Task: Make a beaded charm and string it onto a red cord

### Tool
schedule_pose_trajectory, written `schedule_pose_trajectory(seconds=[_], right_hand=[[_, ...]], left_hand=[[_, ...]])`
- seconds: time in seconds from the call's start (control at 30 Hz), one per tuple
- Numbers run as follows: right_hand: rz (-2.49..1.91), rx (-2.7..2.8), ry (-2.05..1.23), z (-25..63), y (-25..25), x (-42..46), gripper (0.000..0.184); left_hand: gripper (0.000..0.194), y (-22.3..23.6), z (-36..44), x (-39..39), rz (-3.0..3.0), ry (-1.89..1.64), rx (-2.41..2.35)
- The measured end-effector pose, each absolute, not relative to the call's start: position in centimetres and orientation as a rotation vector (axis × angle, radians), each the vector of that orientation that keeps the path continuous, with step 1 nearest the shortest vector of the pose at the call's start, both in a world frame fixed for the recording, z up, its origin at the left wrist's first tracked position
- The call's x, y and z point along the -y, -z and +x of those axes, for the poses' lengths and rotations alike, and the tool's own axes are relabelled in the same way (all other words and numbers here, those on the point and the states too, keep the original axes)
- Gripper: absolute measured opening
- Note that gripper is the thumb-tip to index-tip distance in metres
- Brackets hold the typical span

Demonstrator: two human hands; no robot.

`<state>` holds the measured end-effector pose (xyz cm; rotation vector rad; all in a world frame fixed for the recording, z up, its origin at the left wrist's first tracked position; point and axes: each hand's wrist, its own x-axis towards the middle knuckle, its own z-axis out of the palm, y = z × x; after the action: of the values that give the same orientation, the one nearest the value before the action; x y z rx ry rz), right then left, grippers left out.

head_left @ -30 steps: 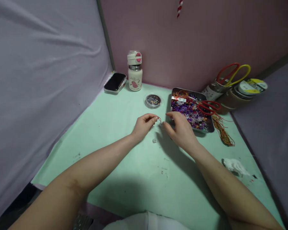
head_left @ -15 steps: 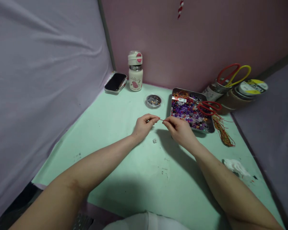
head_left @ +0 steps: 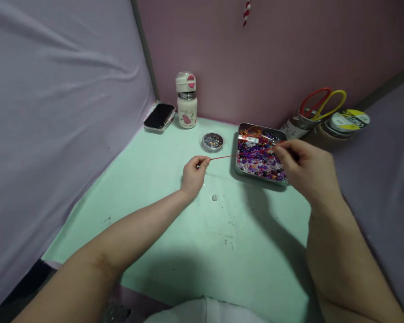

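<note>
A thin red cord [head_left: 222, 157] runs taut between my two hands above the table. One end is pinched between the thumb and fingertips of my left hand [head_left: 193, 176]. My right hand [head_left: 308, 168] grips the cord farther right, over the corner of a metal tray [head_left: 236, 154] of purple, black, red and clear beads [head_left: 261, 157]. A small clear, sparkly bead cluster [head_left: 215, 197] lies on the table below and right of my left hand. The red-handled scissors seen earlier on the tray are hidden behind my right hand.
A round clear dish [head_left: 213, 141] of small pieces sits left of the tray. A cream bottle [head_left: 187, 105] and a phone [head_left: 159, 116] stand at the back left. Scissors with red and yellow handles [head_left: 318, 105] rise from a jar; beside it is a Milo-coloured lidded jar [head_left: 348, 121].
My right hand has moved right and slightly up, over the tray, drawing a longer stretch of red cord out between the hands. My left hand has shifted slightly left.
</note>
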<state>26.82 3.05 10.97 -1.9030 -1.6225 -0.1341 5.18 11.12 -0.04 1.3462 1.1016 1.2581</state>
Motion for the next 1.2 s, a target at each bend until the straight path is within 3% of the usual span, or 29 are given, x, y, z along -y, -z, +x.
schedule_pose_trajectory(seconds=[0.43,0.8,1.0,1.2], right_hand=[[-2.036,1.378,0.291,29.5,-13.1,-1.9,0.015],[-1.818,1.890,0.050,26.9,-11.6,-2.2,0.018],[-1.741,2.059,-0.069,24.1,-9.6,-3.0,0.018],[-1.697,2.182,-0.136,21.1,-6.9,-3.4,0.022]], left_hand=[[0.011,0.7,5.1,-11.6,1.337,-1.353,-1.191],[0.009,0.5,4.9,-11.1,1.609,-1.465,-1.248],[0.028,-0.1,5.0,-10.1,1.804,-1.536,-1.148],[0.037,0.0,5.6,-8.9,1.492,-0.992,-0.618]])
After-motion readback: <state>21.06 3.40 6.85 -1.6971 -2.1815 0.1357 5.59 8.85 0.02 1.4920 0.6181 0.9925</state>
